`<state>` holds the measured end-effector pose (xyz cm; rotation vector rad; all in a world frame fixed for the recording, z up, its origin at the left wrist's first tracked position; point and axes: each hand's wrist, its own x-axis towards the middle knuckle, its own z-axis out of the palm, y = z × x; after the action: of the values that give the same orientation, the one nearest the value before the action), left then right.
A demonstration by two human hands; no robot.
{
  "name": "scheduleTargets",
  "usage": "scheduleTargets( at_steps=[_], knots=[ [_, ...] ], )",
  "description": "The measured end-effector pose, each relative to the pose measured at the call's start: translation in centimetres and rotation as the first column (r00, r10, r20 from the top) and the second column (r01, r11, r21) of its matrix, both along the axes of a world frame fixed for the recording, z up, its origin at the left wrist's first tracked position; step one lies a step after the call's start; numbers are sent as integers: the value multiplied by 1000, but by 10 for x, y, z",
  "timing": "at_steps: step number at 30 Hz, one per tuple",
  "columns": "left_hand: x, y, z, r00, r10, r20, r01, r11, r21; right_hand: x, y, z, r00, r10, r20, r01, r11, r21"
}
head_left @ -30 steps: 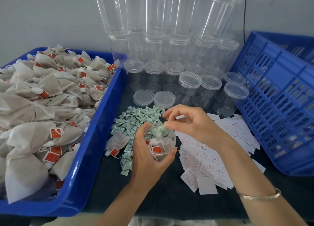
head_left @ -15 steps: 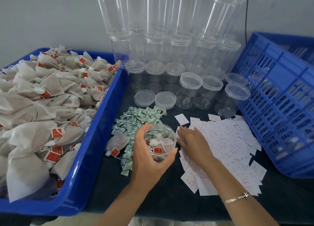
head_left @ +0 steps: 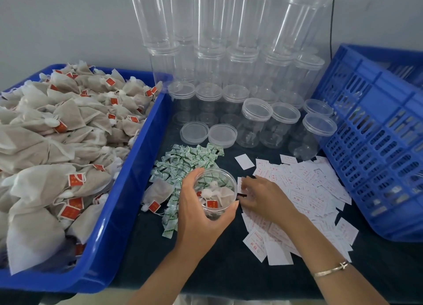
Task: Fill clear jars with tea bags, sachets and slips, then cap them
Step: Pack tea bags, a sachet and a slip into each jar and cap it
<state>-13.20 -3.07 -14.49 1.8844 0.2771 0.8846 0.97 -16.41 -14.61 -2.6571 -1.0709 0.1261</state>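
Clear jars (head_left: 229,41) stacked in tall columns fill the top centre of the frame, against the wall. Shorter capped jars (head_left: 256,121) stand in front of them.

A big blue tray (head_left: 128,190) takes up the whole left side, heaped with tea bags (head_left: 57,132) that carry red tags. A blue slatted crate (head_left: 377,144) leans in along the right edge. Between the two lies the dark table (head_left: 229,270).

White slips (head_left: 309,190) with red print are spread in a loose pile right of centre. One blank slip (head_left: 244,161) lies apart, just above the pile's left end. A smaller pile of green-and-white sachets (head_left: 187,160) sits at centre, just left of the slips.

My left hand (head_left: 196,215) is wrapped round the open jar (head_left: 215,190) at centre frame, between the two piles, thumb on one side and fingers on the other. Inside the jar I can see tea bags with a red tag, and a sachet near the rim.

My right hand (head_left: 263,197) lies palm down on the left end of the slips, right beside the jar. Its fingers are bent onto the paper, but I cannot tell whether they have hold of a slip. A thin bracelet (head_left: 329,270) is on that wrist.

Two loose lids (head_left: 194,132) lie side by side above the sachets. A single tea bag (head_left: 159,193) lies on the table, touching the tray's wall.
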Motion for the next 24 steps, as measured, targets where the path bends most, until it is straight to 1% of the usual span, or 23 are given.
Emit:
scheduleTargets(
  at_steps=[1, 4, 6, 9, 11, 13, 15, 17, 19, 20, 21, 22, 23, 24],
  knots=[
    [0, 0, 0, 1000, 0, -1, 0, 1000, -1, 0, 0, 1, 1000, 3, -5, -4, 1000, -9],
    [0, -1, 0, 1000, -4, -9, 4, 1000, 4, -2, 0, -2, 997, 32, 75, -31, 999, -19],
    [-1, 0, 0, 1000, -5, -15, 5, 1000, 11, -3, 2, -4, 997, 2, 79, -3, 1000, 11],
    [-2, 0, 1, 1000, -3, -13, 3, 1000, 11, -4, 3, -7, 996, -89, -3, 89, 992, 85],
    [-3, 0, 2, 1000, 1, -13, -1, 1000, 14, -4, 4, -6, 986, -140, -88, 152, 976, 154],
    [-2, 0, 2, 1000, -1, -18, 2, 1000, 11, -4, 4, 1, 963, -194, -188, 244, 923, 299],
    [-2, 0, 2, 1000, -5, -24, 5, 1000, -3, -7, 3, 16, 936, -216, -277, 328, 822, 465],
    [-2, 0, 2, 1000, -5, -30, 4, 1000, -19, -16, 3, 36, 934, -195, -299, 342, 725, 597],
    [-2, -1, 3, 999, -1, -35, 0, 1000, -22, -32, 4, 59, 961, -112, -254, 264, 648, 714],
    [-2, -1, 3, 999, -2, -39, 1, 1000, -20, -41, 4, 71, 977, -57, -205, 195, 626, 755],
    [-2, -1, 3, 999, -4, -42, 4, 1000, -17, -50, 5, 82, 991, -3, -137, 109, 627, 772],
    [-2, -1, 3, 999, -8, -45, 8, 1000, -16, -59, 6, 91, 997, 52, -53, 6, 655, 756],
    [-2, -1, 4, 999, -12, -48, 11, 1000, -14, -66, 7, 96, 993, 107, 46, -109, 715, 690],
    [-2, -1, 4, 999, -14, -49, 13, 1000, -7, -71, 9, 101, 975, 166, 148, -221, 796, 564]
  ],
)
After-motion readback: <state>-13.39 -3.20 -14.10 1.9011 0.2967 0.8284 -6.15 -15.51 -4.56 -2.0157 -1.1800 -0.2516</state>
